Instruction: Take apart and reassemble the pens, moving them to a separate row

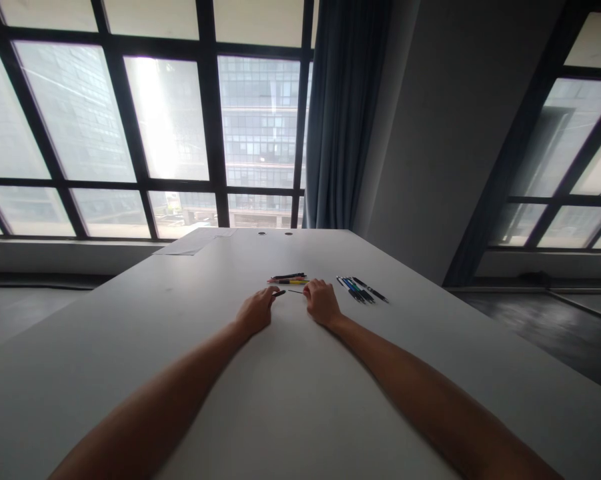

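Over the white table, my left hand [257,311] is closed on a short dark pen barrel [279,293] that points right. My right hand [323,302] pinches a thin dark pen refill [295,291], its free end pointing left toward the barrel. A small gap separates the two pieces. Just beyond my hands lie a few pens [287,276], one of them with yellow on it, partly hidden by my right hand. To the right of that hand several blue and black pens [356,291] lie side by side at a slant.
The long white table [300,400] stretches away toward large windows [260,123]. Sheets of paper [185,247] lie at its far left edge. Two dark round holes [289,233] sit near the far end. A blue curtain [340,120] hangs behind.
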### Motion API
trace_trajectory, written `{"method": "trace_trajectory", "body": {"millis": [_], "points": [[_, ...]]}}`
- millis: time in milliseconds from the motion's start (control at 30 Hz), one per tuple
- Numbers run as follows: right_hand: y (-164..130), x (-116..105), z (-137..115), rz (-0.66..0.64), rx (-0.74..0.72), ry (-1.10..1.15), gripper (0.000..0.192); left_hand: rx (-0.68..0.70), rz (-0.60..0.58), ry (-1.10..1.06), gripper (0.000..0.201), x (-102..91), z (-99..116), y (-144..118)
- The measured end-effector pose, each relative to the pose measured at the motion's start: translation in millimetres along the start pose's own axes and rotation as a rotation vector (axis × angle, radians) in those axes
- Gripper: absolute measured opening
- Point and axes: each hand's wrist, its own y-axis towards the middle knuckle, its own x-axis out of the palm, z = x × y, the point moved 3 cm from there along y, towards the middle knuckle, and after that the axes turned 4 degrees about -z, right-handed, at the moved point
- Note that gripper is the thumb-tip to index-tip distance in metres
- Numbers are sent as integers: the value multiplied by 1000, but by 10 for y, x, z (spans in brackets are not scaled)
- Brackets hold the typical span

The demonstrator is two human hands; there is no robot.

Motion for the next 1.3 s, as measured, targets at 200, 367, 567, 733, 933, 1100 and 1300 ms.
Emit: {"method": "trace_trajectory", "body": {"millis": [200,367,567,733,933,1100,1300], "points": [[-14,-37,-63,76,-61,40,15,-155,-1,67,27,-42,-26,-13],[-12,-20,-72,77,-89,33,14,-200,10,83,27,-23,-69,3],[-17,-30,-61,96,-168,51,14,-147,19,74,22,-27,-38,-7],[-89,-115,-238,113,-460,100,21,46,43,63,18,-3,2,-11],[-24,-126,-23,214,-133,118,32,-23,144,-61,25,-21,-31,-14],[60,22,330,54,117,7,22,25,126,-4,22,-32,28,-8],[65,72,316,-31,115,-29,12,78,35,69,23,-21,76,-5]]}}
